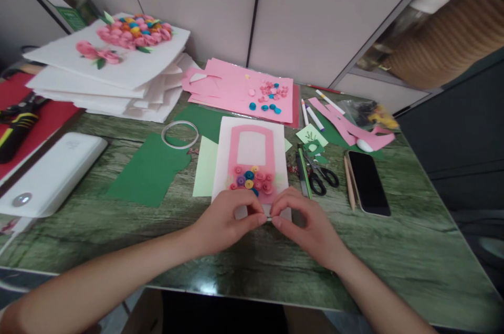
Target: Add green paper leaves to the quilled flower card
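Observation:
My left hand (230, 221) and my right hand (307, 223) meet over the near edge of a white card (223, 158). Thumb and forefinger are pinched on each, and a small pale sliver shows between the fingertips; its kind is too small to make out. Glued or lying on the card is a pink paper basket shape with a handle (233, 147). Rolled paper flowers (259, 185) in pink, blue, purple and yellow cover its lower part, with light green paper bits beside them. My fingers hide the bottom of the basket.
Scissors (318, 179), a green-edged craft knife (304, 174), a pencil (349, 184) and a phone (369, 183) lie to the right. Green paper (147, 174), a tape ring (180, 135) and a white power bank (55, 171) lie left. Pink sheets (232, 87) with loose paper rolls lie behind.

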A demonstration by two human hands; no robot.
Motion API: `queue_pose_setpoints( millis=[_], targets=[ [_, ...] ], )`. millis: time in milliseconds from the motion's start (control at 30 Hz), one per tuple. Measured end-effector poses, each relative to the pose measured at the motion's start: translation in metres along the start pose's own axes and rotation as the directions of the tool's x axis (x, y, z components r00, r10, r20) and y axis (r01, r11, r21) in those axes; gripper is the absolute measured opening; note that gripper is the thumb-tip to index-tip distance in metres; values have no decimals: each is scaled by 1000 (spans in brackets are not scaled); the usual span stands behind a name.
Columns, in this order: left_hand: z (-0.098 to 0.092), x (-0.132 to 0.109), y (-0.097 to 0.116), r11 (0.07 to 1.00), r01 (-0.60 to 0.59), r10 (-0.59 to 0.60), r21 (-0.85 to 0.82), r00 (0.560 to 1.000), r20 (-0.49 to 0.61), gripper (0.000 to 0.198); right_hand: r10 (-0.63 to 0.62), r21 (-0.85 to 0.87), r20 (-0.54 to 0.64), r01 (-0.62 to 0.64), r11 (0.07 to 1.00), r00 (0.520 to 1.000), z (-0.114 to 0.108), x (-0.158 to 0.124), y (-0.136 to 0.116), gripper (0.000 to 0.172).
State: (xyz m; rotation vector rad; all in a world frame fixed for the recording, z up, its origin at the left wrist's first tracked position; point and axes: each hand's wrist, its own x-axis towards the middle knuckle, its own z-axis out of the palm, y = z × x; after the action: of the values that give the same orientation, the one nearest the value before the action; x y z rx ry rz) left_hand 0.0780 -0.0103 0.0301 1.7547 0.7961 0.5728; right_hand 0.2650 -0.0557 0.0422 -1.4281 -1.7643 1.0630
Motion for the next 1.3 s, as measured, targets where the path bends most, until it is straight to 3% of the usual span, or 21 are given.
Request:
queue_pose_setpoints(
  millis=[100, 200, 300, 400, 467, 767, 1067, 1300],
  targets=[
    [0, 0, 0, 998, -31, 32, 57, 999, -15, 11, 31, 75, 13, -32, 997, 999, 0, 0, 3, 9],
    [1, 0, -2, 970, -148, 173, 191, 977, -122, 3, 27, 77, -40, -24, 997, 999, 1, 0, 6, 8],
    [1, -1, -7, 860, -293, 416, 417, 876, -243, 6, -6, 39, -158, 12, 999, 987, 3, -1, 6, 6],
    [2, -1, -10, 728, -382, 575, 569, 793, -203, 6, -45, -14, -218, 43, 999, 975, 6, -3, 3, 8],
    [2, -1, -12, 711, -390, 580, 585, 796, -174, 8, -79, -42, -221, 72, 997, 972, 8, -3, 0, 9],
    [3, -1, -9, 792, -366, 504, 488, 843, -187, 9, -164, -183, -206, 126, 975, 965, 10, -4, -2, 9],
    [3, 0, -9, 784, -370, 508, 499, 844, -172, 9, -279, -326, -212, 201, 924, 937, 12, -5, 0, 10],
    [5, -1, -9, 787, -363, 501, 499, 848, -172, 12, -292, -349, -203, 209, 913, 935, 12, -6, 1, 10]
  ],
)
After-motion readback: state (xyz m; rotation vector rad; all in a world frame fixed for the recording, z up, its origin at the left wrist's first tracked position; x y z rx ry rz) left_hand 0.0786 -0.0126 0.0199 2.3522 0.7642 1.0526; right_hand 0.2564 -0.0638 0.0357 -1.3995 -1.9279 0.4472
